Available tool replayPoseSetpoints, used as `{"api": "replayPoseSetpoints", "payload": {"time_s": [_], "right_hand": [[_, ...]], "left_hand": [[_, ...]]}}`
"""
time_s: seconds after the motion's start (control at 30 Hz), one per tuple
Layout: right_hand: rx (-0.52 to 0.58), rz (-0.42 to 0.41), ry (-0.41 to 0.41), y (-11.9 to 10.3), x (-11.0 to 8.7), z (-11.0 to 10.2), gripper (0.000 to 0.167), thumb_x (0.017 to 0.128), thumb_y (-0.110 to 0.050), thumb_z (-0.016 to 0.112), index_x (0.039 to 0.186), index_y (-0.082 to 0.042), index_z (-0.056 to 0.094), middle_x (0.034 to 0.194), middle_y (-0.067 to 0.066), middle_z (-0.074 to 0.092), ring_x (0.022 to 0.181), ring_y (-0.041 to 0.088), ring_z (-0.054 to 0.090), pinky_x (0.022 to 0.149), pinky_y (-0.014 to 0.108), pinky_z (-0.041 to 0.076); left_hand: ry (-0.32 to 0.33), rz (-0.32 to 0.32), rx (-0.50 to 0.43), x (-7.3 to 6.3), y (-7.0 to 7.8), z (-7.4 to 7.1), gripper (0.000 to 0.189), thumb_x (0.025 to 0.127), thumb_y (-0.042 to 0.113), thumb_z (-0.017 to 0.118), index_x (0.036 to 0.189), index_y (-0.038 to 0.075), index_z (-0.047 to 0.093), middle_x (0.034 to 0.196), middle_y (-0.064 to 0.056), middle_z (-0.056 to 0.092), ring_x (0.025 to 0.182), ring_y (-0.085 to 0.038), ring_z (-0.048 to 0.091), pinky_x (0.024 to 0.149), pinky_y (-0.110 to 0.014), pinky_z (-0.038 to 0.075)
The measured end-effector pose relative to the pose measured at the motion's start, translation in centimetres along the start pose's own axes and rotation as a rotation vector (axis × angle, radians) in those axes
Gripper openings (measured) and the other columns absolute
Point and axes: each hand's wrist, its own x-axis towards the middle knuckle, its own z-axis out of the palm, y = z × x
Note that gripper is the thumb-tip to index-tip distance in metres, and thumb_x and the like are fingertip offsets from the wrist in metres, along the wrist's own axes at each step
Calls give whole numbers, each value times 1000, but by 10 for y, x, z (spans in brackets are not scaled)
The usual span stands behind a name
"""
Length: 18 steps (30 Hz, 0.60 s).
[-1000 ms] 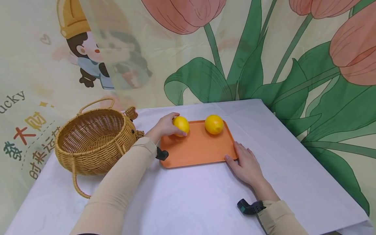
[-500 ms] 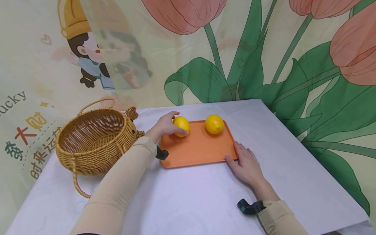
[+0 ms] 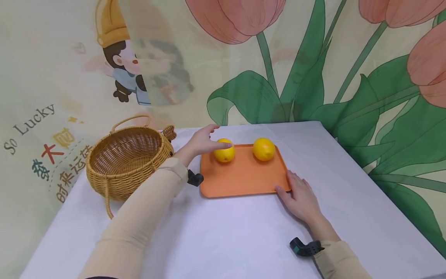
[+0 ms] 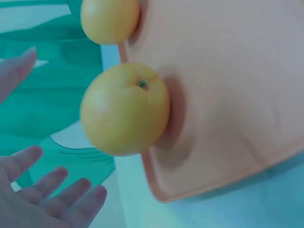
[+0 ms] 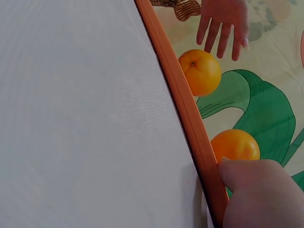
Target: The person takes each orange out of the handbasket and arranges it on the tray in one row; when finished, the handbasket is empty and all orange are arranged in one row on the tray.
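Two round yellow-orange oranges sit along the far side of an orange rectangular tray (image 3: 240, 178). Just above and behind the left orange (image 4: 124, 114), my left hand (image 3: 205, 140) has its fingers spread; a gap shows between hand and fruit in the left wrist view. Its thumb overlaps that orange in the head view. The right orange (image 3: 263, 149) lies near the tray's far right corner. At the near right corner, my right hand (image 3: 302, 199) holds the tray, thumb (image 5: 256, 178) over the front rim and fingers along the right side.
A wicker basket (image 3: 101, 182) with looped handles and an animal-shaped front stands left of the tray, beside my left forearm. White cloth (image 3: 226, 236) covers the table. A printed curtain with tulips (image 3: 240, 19) hangs behind it.
My left hand has let go of the left orange and risen slightly, its fingers opening out. The right hand stays at the tray corner. The head view has turned a little left.
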Motion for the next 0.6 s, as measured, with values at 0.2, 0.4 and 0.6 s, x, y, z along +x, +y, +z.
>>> {"api": "replayPoseSetpoints", "payload": {"time_s": [0.2, 0.4, 0.6], "right_hand": [[-4, -21, 12, 12, 8, -5, 88, 102, -57, 50, 159, 5, 24, 161, 28, 30, 149, 45, 25, 122, 58, 10], [10, -18, 1, 25, 15, -14, 87, 104, -55, 47, 159, 7, 22, 161, 30, 27, 148, 47, 24, 121, 61, 9], [70, 44, -68, 33, 23, -26, 87, 106, -55, 43, 160, 7, 15, 163, 31, 19, 150, 49, 16, 120, 64, 7]], "left_hand": [[45, 87, 83, -13, 11, -9, 85, 90, 52, 71, 158, 11, 38, 158, -13, 40, 143, -34, 38, 116, -50, 33], [69, 102, 149, -28, 18, -19, 90, 93, 62, 63, 163, 18, 28, 164, -10, 32, 150, -32, 28, 120, -52, 25], [116, 111, 201, -37, 13, -24, 90, 94, 68, 55, 164, 18, 26, 164, -10, 32, 149, -31, 30, 119, -51, 27]]}}
